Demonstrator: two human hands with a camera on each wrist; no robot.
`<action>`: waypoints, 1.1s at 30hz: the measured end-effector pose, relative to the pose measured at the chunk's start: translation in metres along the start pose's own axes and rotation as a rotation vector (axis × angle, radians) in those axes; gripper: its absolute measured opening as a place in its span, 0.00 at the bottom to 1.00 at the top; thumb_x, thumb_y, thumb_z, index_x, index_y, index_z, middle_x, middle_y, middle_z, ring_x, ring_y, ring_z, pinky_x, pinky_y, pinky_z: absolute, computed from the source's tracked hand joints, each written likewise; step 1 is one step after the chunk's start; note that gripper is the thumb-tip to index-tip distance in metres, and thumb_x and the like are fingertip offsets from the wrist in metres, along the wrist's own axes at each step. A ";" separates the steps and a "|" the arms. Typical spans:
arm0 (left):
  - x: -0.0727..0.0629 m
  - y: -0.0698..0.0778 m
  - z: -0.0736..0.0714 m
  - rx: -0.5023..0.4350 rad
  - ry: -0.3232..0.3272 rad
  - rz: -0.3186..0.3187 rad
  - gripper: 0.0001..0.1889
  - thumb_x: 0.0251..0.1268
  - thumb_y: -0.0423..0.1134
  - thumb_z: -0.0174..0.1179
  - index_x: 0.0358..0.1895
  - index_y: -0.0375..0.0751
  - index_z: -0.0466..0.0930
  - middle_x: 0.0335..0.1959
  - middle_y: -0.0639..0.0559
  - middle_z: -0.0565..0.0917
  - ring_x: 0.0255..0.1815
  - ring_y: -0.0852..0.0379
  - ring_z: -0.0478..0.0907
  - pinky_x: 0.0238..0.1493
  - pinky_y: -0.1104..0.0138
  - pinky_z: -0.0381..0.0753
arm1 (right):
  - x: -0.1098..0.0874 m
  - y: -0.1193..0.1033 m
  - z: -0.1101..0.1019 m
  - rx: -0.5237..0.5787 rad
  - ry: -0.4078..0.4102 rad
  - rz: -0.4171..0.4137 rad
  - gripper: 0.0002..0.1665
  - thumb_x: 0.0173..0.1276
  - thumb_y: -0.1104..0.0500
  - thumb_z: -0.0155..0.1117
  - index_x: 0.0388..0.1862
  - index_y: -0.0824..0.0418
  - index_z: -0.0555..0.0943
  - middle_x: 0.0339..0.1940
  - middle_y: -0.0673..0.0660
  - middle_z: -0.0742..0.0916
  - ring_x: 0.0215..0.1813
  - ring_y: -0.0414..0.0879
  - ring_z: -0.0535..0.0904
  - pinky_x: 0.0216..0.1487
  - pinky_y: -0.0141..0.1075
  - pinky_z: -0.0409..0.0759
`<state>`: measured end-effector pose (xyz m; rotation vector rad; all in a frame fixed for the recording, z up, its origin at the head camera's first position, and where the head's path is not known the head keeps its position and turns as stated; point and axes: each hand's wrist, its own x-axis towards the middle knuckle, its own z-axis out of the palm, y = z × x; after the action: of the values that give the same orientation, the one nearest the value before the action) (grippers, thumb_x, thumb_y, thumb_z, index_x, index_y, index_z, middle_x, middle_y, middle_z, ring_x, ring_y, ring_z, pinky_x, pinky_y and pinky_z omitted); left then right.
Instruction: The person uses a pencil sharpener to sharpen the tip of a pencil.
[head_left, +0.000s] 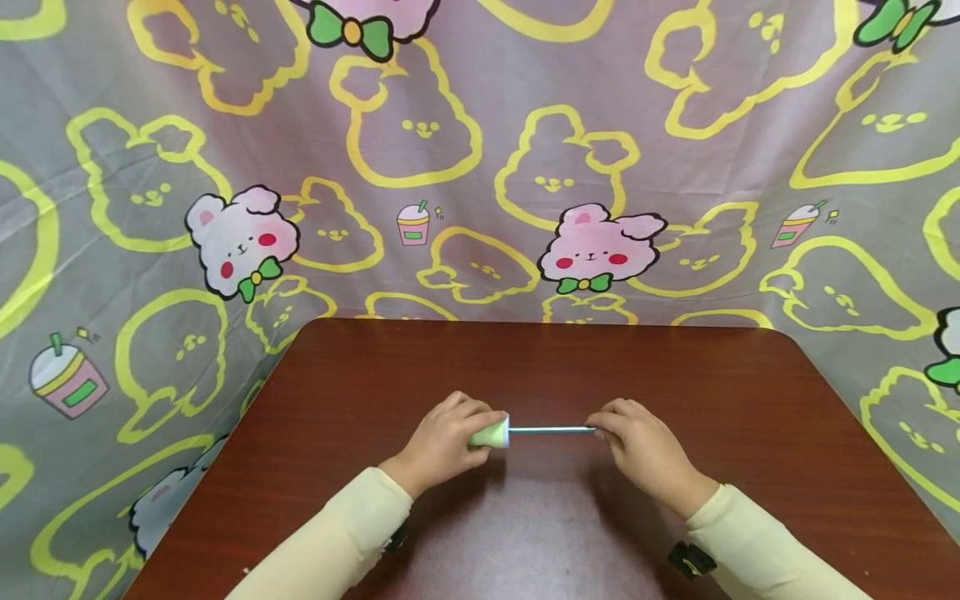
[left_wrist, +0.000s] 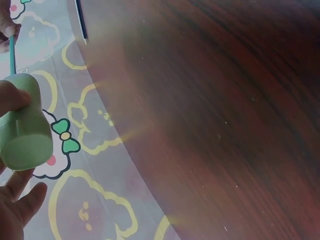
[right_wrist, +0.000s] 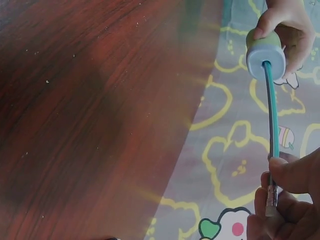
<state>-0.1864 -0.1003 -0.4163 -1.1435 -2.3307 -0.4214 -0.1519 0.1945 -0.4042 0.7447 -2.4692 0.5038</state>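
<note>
A pale green pencil sharpener (head_left: pixel 491 433) with a bluish-white end (right_wrist: pixel 266 61) is gripped by my left hand (head_left: pixel 447 440). In the left wrist view, its rounded body (left_wrist: pixel 27 142) shows between thumb and fingers. A teal, dark-striped pencil (head_left: pixel 551 430) runs from the hole in that end across to my right hand (head_left: pixel 641 450). The right thumb and fingers pinch the pencil near its metal band and pale eraser end (right_wrist: pixel 271 207). Both hands hold the pair roughly level above the table; the pencil's point is hidden inside the sharpener.
The glossy brown table (head_left: pixel 360 367) lies beneath both hands. A grey cloth (head_left: pixel 480 275) with yellow outlines and cartoon bears hangs behind and beside it. In the left wrist view, a thin dark stick shape (left_wrist: pixel 81 22) with a pale tip appears near the table edge.
</note>
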 end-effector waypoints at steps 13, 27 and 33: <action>0.002 0.004 -0.004 -0.021 -0.016 -0.029 0.25 0.36 0.37 0.72 0.48 0.48 0.86 0.39 0.54 0.85 0.37 0.57 0.73 0.38 0.68 0.75 | 0.003 0.000 0.002 -0.012 0.056 -0.062 0.15 0.46 0.74 0.73 0.32 0.60 0.86 0.31 0.49 0.83 0.34 0.44 0.77 0.33 0.37 0.78; 0.006 0.006 -0.012 -0.152 -0.083 -0.124 0.26 0.37 0.36 0.70 0.49 0.46 0.85 0.38 0.54 0.85 0.36 0.58 0.73 0.34 0.71 0.73 | 0.004 0.001 0.005 -0.019 0.141 -0.182 0.15 0.47 0.75 0.67 0.32 0.60 0.85 0.32 0.51 0.81 0.35 0.45 0.76 0.32 0.37 0.77; 0.006 0.004 -0.015 -0.126 -0.070 -0.162 0.25 0.41 0.37 0.72 0.50 0.47 0.84 0.42 0.53 0.84 0.42 0.56 0.74 0.41 0.64 0.78 | 0.006 0.002 0.006 -0.008 0.105 -0.141 0.14 0.48 0.72 0.72 0.34 0.59 0.85 0.33 0.49 0.82 0.36 0.43 0.76 0.33 0.37 0.77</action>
<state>-0.1818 -0.1015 -0.4005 -1.0443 -2.4987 -0.6032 -0.1596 0.1906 -0.4056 0.8600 -2.3011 0.4678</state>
